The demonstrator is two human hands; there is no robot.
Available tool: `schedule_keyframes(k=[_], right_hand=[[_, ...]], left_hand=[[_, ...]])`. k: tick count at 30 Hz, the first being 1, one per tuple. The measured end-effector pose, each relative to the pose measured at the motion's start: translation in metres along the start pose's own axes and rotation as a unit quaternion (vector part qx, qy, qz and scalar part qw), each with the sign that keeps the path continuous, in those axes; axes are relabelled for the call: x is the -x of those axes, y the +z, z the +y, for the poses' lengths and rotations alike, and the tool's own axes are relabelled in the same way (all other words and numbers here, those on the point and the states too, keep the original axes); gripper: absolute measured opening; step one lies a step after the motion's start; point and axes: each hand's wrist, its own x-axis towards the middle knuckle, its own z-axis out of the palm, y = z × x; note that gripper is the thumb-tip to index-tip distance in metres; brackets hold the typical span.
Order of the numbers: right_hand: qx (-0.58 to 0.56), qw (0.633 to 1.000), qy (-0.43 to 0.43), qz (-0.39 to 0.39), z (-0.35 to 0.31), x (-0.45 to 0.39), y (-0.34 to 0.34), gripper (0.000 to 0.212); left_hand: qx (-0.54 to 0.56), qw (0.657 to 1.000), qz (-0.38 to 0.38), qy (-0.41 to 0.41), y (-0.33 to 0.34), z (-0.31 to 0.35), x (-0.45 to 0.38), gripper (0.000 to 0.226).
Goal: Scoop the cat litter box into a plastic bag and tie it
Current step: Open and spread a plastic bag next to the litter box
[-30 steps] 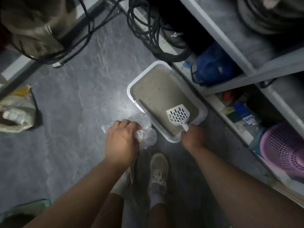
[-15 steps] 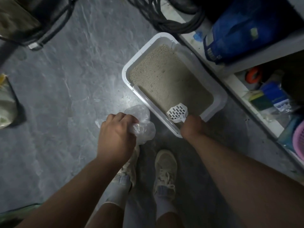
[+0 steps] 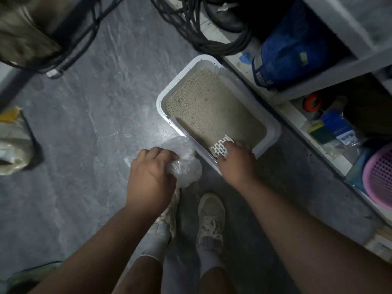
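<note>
**Gripping scoop and bag, both hands at the box's near corner**

Right hand (image 3: 235, 164) curls over the handle of the white slotted scoop (image 3: 219, 147), whose blade dips into the litter at the near corner of the litter box (image 3: 273, 132); left hand (image 3: 151, 177) clutches a crumpled clear plastic bag (image 3: 184, 164) on the floor (image 3: 84, 124), just beside the box's near-left rim, its mouth apparently still bunched.

Bag lies left of the scoop, the rim between them; the box's long axis runs diagonally away from the person, so litter stretches up and left of the blade; the right hand is the nearer to it.

Grey floor carries scattered grains by the rim; shelving (image 3: 318, 90) with a blue sack (image 3: 292, 45) flanks the box's right side; coiled cables (image 3: 212, 32) sit beyond its far corner; a pink basket (image 3: 379, 177) stands at the right edge.
</note>
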Motion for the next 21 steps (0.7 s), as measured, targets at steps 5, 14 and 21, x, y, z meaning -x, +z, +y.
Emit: schedule_keyframes(k=[5,14,21], right_hand=[[-0.421,0.894,0.069,-0.134,-0.055,0.058,-0.064,0.042],[-0.496,0.852,0.053,-0.159,-0.118,0.12,-0.094,0.026],[-0.467,0.875,0.105,-0.073,-0.138,0.113,-0.066,0.025]], left_hand=[[0.014,1.0,0.015,-0.009,-0.042,0.025,0.009,0.042],[0.126,0.991,0.04,0.01,-0.083,0.035,0.051,0.058],[0.141,0.99,-0.001,0.014,-0.088,-0.02,0.057,0.079]])
